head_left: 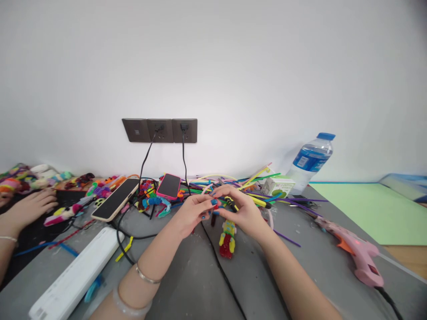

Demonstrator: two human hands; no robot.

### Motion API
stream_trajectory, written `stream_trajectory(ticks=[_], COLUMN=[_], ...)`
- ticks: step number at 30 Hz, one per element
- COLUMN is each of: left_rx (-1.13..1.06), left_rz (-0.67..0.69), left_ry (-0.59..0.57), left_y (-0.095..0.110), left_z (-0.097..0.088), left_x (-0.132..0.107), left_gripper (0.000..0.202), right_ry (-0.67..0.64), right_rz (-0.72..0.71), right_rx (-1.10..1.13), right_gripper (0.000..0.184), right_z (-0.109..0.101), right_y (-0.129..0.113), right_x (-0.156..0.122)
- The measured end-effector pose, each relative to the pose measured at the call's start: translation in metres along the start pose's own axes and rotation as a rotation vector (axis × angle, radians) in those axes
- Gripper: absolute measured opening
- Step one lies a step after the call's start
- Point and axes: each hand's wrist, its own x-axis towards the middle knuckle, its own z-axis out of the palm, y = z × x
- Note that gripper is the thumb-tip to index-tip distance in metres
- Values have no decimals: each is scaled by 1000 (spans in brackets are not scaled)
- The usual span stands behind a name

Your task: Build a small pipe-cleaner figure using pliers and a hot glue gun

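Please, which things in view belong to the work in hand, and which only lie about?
Probably the work:
small red piece between left hand and right hand
red, yellow and green fuzzy figure
loose multicoloured fuzzy stems
pink plastic glue gun

Probably just lying about:
black screen phone in pale case
clear plastic bottle, blue cap

1. Mid-table point(187, 280), I have the left hand point(191, 212) and right hand point(242, 211) meeting, a piece point(215, 205) between their fingertips; a figure point(227, 242) lies just below the right hand;
2. behind them, I see pipe cleaners point(255, 177) strewn toward the wall point(233, 80), sockets point(160, 130) on it;
3. to my left, two phones point(115, 200); a power strip point(76, 275) nearer; a co-worker's hand point(40, 202) far left;
4. on my right, a box point(278, 186) beside a bottle point(312, 160); a glue gun point(360, 253) nearer; a sheet point(367, 213) farther right.
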Motion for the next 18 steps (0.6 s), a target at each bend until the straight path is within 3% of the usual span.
stream_trajectory(ticks=[18], left_rx=[73], left_rz=[84], left_ry=[16], left_y=[1], left_z=[-1], left_x=[1], left_gripper=[42], right_ry=[73], right_rz=[3], right_rx=[13], right_gripper=[11], right_z=[-1], right_y=[5], right_x=[-2])
